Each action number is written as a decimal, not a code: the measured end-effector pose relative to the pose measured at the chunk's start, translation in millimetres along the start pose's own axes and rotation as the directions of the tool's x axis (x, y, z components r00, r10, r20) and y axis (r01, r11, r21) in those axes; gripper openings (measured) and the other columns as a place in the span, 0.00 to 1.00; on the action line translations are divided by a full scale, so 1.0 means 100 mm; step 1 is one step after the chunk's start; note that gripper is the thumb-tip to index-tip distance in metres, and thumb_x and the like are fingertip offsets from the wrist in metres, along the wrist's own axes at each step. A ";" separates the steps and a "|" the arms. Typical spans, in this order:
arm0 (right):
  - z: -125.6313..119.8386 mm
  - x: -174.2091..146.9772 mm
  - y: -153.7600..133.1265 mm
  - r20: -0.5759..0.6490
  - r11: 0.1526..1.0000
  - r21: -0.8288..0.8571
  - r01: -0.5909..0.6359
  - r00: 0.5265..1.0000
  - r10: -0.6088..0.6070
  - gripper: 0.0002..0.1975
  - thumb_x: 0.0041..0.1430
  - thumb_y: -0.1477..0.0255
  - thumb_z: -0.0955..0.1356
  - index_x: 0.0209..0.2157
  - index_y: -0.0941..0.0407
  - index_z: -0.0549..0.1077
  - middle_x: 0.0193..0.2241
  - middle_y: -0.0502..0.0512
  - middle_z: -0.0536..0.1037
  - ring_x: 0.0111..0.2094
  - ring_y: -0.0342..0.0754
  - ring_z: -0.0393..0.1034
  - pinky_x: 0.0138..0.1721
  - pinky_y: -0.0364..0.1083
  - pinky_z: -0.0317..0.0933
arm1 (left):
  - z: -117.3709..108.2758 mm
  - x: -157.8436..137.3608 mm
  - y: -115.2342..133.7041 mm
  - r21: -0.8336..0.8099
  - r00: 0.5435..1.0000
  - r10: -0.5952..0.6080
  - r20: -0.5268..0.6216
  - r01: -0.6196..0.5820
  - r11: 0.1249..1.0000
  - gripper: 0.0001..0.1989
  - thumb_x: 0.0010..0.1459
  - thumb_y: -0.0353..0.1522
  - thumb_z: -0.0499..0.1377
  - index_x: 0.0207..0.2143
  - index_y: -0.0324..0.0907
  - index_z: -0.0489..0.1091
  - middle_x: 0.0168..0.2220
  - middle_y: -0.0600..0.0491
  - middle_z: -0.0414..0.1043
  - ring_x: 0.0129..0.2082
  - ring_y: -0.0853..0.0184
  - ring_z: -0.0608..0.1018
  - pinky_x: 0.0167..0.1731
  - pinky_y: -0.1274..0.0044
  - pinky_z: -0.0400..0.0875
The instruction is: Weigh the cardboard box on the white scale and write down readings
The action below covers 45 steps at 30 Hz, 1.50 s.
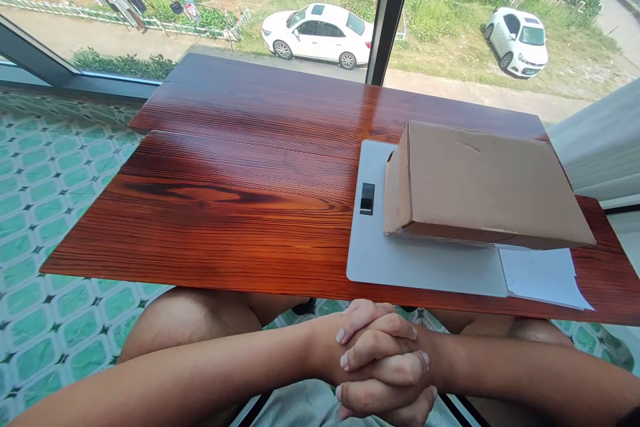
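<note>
In the head view my left hand and my right hand are clasped together over my lap, just off the table's front edge. Their fingers are interlaced and closed, and nothing shows between them; the palms are hidden. Nearest to them, on the dark red wooden table, lies a thin grey slab with a small black window, like a flat scale. A closed brown cardboard box rests on the slab and reaches past its right side. White paper sheets lie beside the slab, partly under the box.
A narrow seam runs along the tabletop. Large windows with a dark frame post stand behind the table, with parked white cars outside. A pale curtain hangs at the right. Green and white tiles cover the floor.
</note>
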State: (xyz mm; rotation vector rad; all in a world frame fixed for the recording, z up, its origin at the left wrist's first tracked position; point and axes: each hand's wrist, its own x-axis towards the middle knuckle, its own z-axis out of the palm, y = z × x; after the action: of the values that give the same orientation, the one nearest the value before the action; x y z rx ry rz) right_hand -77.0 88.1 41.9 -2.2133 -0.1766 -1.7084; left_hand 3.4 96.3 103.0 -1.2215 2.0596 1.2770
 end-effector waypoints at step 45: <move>-0.13 0.12 -0.11 0.098 0.999 -0.024 0.046 0.994 -0.044 0.17 0.68 0.59 0.65 0.40 0.57 0.78 0.32 0.63 0.82 0.38 0.61 0.81 0.39 0.54 0.76 | 0.30 -0.15 -0.41 0.030 0.868 0.385 -0.313 -0.396 0.918 0.26 0.50 0.57 0.60 0.44 0.55 0.82 0.65 0.51 0.65 0.40 0.56 0.81 0.12 0.79 0.68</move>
State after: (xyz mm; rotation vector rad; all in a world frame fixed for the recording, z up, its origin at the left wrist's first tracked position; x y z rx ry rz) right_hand -88.8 92.5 58.0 -2.3306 -0.2302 -1.6354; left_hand 43.0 120.8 78.8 -1.1145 2.6326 1.3638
